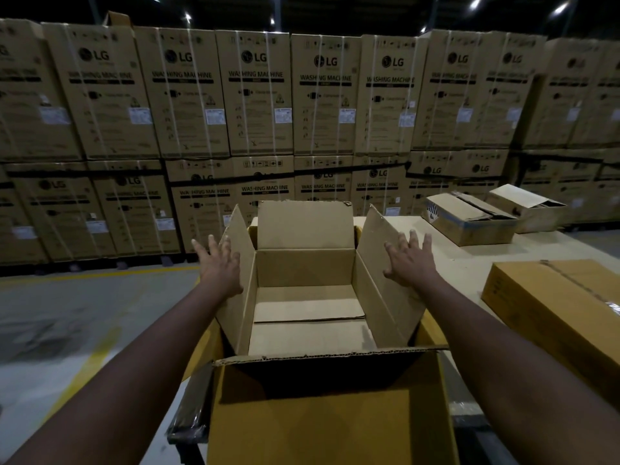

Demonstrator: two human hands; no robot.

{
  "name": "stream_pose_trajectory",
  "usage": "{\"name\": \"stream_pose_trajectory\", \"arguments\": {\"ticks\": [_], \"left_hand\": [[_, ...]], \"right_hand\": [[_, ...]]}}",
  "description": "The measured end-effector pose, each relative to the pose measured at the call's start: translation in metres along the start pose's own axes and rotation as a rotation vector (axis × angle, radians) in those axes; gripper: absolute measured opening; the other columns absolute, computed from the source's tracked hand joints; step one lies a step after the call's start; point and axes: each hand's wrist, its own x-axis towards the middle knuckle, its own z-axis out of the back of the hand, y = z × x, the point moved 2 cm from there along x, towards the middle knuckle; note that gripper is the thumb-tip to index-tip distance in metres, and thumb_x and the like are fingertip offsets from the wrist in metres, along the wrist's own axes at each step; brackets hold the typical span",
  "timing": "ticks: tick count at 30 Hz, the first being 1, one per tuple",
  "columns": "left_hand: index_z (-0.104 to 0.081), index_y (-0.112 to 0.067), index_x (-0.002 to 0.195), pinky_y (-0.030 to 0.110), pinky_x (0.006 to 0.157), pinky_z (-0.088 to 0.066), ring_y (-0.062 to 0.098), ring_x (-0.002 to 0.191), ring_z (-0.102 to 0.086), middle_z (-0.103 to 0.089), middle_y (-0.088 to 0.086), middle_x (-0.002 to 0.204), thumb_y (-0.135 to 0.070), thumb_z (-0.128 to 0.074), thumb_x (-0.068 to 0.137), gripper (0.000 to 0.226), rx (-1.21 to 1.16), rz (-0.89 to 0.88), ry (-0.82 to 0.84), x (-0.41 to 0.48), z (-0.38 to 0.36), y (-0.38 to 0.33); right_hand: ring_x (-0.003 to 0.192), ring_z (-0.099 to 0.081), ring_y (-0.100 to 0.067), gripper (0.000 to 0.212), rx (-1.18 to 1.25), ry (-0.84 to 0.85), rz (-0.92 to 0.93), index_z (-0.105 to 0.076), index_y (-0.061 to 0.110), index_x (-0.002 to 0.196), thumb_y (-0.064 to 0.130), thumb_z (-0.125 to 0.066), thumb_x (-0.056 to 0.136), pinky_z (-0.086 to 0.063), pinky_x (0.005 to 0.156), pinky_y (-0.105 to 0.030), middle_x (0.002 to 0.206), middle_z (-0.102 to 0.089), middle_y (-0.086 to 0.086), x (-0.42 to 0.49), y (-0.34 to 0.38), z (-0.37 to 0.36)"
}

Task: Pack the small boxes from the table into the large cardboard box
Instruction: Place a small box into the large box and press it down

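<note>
**Both hands flat on the flaps of the empty large cardboard box**

The large cardboard box stands open at the table's near left corner, with nothing inside. The left hand and right hand, fingers spread wide and holding nothing, press its side flaps outward. Thin corrugated board should be light but floppy at the flaps, so take it by the walls or the base. Two small boxes sit by the far right edge and a taped carton lies nearer; each probably needs both hands at its ends.
</note>
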Motion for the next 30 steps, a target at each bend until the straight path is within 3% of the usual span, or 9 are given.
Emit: {"name": "stream_pose_trajectory", "arguments": {"ticks": [17, 26, 30], "left_hand": [[-0.004, -0.025, 0.158, 0.074, 0.107, 0.010, 0.045, 0.148, 0.012, 0.007, 0.016, 0.165, -0.079, -0.035, 0.086, 0.096, 0.030, -0.048, -0.156, 0.022, 0.013, -0.023], [0.009, -0.023, 0.157, 0.070, 0.113, 0.008, 0.042, 0.148, 0.017, 0.013, 0.015, 0.164, -0.072, -0.034, 0.091, 0.093, -0.240, -0.202, -0.325, 0.025, 0.082, -0.091], [0.012, -0.024, 0.156, 0.069, 0.114, 0.007, 0.040, 0.148, 0.016, 0.014, 0.014, 0.164, -0.073, -0.029, 0.092, 0.090, -0.326, -0.306, -0.419, 0.015, 0.131, -0.147]], "right_hand": [[0.153, 0.001, -0.040, 0.084, 0.068, -0.071, -0.033, -0.012, 0.027, 0.160, 0.069, -0.041, 0.094, 0.002, 0.118, -0.066, 0.167, -0.007, -0.015, 0.001, -0.013, 0.019], [0.154, -0.002, -0.037, 0.074, 0.150, -0.162, -0.160, -0.011, 0.025, 0.161, 0.066, -0.017, 0.100, -0.001, 0.119, -0.063, 0.168, -0.008, -0.014, -0.010, -0.065, 0.018], [0.154, 0.001, -0.036, 0.073, 0.201, -0.160, -0.211, -0.006, 0.024, 0.161, 0.064, -0.015, 0.101, 0.001, 0.118, -0.064, 0.168, -0.004, -0.015, -0.019, -0.110, 0.000]]}}
